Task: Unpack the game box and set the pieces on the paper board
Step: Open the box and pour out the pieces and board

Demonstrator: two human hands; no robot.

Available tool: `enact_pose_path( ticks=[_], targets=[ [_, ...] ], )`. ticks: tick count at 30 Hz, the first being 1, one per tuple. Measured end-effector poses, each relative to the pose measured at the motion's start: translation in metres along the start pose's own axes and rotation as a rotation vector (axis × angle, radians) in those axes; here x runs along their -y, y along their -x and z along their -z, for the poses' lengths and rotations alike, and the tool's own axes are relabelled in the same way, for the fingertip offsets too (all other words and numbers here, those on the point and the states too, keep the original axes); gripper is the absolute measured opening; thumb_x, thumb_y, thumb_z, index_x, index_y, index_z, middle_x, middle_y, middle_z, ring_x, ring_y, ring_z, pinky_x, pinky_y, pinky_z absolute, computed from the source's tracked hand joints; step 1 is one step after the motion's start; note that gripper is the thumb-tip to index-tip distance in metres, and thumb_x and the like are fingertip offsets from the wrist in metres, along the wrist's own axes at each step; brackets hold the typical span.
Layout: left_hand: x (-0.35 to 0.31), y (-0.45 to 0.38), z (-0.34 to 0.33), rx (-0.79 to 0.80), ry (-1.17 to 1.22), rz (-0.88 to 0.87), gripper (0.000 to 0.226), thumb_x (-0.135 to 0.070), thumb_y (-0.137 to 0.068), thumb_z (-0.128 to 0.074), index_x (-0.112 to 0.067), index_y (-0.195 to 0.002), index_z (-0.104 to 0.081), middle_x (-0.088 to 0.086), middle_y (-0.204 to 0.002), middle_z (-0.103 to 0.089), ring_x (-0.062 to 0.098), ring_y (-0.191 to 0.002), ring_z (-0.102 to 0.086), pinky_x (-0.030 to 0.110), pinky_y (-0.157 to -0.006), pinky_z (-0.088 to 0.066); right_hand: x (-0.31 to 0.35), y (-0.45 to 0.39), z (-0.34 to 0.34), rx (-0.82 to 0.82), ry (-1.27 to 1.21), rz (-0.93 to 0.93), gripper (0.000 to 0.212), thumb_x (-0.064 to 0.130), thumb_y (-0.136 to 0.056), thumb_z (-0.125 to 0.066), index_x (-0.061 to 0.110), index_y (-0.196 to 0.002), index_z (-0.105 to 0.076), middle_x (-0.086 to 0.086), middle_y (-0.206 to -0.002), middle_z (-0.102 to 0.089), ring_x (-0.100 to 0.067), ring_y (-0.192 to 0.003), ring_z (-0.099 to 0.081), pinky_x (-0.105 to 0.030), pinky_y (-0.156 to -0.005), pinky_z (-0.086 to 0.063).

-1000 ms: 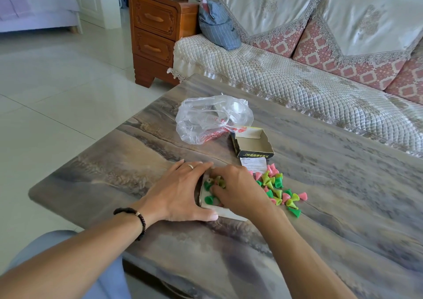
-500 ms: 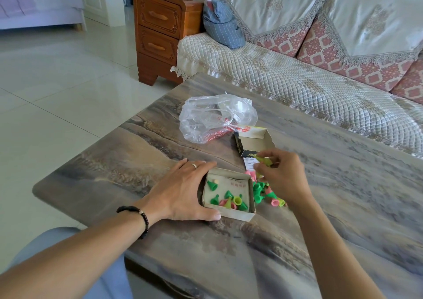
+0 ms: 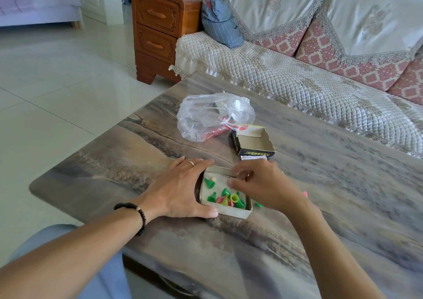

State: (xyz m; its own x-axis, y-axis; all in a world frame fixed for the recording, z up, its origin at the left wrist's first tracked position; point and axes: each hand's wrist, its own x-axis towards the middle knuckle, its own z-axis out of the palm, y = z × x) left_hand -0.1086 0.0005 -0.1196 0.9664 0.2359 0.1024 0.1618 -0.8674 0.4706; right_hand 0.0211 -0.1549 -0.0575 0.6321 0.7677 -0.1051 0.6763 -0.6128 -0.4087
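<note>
At frame centre, the left hand [image 3: 180, 189] lies spread against one box tray [image 3: 231, 210] holding about eight pieces [image 3: 234, 198]. The right hand [image 3: 263, 184], fingers curled, reaches in; whether it pinches anything I cannot tell. One lid [image 3: 254, 142] sits above.

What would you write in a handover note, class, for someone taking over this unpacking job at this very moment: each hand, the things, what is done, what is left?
Left hand: lies open on the table, fingers against the left wall of the box tray, steadying it.
Right hand: over the tray's far right part, fingers curled; whether it holds a piece cannot be told.
Things: several green, pink and yellow pieces lie in the tray. The empty box lid sits beyond, beside a plastic bag.
Done: box opened.
Left: no paper board is laid out; unfold it and set the pieces on it.
</note>
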Motion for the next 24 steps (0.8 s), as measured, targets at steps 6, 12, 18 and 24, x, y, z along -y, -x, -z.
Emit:
enact_pose_path(
  ticks=[6, 12, 18, 24],
  targets=[
    [0.001, 0.000, -0.001, 0.001, 0.005, 0.012, 0.111, -0.073, -0.058, -0.070, -0.031, -0.149, -0.021, -0.006, -0.150, -0.034, 0.008, -0.138, -0.024, 0.024, -0.117, -0.004, 0.025, 0.000, -0.011, 0.209, 0.385, 0.065, 0.041, 0.051, -0.085, -0.059, 0.023, -0.115, -0.064, 0.001, -0.108, -0.064, -0.022, -0.100, -0.057, -0.034, -0.082, -0.047],
    [0.000, 0.000, 0.000, 0.000, 0.003, 0.011, 0.111, -0.073, -0.058, -0.071, -0.032, -0.148, -0.021, -0.007, -0.148, -0.036, 0.009, -0.136, -0.027, 0.023, -0.115, -0.005, 0.025, -0.011, -0.011, 0.366, 0.112, 0.020, 0.023, 0.031, -0.083, -0.070, 0.020, -0.103, -0.064, 0.000, -0.093, -0.066, -0.012, -0.052, -0.063, -0.025, -0.057, -0.050],
    [0.001, 0.000, 0.000, 0.004, 0.011, 0.009, 0.110, -0.073, -0.059, -0.071, -0.031, -0.148, -0.021, -0.008, -0.148, -0.034, 0.009, -0.136, -0.026, 0.023, -0.115, -0.005, 0.017, -0.011, -0.009, 0.371, -0.040, 0.004, 0.012, 0.022, -0.082, -0.072, 0.021, -0.085, -0.060, 0.001, -0.084, -0.064, -0.009, -0.048, -0.060, -0.022, -0.050, -0.046],
    [-0.001, 0.001, 0.000, -0.008, 0.014, 0.009, 0.109, -0.071, -0.059, -0.072, -0.031, -0.148, -0.023, -0.008, -0.147, -0.036, 0.009, -0.135, -0.026, 0.024, -0.115, -0.008, 0.020, -0.012, -0.013, 0.219, -0.034, 0.019, 0.012, 0.010, -0.080, -0.066, 0.022, -0.082, -0.067, -0.001, -0.085, -0.068, -0.016, -0.062, -0.067, -0.027, -0.057, -0.055]
  ],
)
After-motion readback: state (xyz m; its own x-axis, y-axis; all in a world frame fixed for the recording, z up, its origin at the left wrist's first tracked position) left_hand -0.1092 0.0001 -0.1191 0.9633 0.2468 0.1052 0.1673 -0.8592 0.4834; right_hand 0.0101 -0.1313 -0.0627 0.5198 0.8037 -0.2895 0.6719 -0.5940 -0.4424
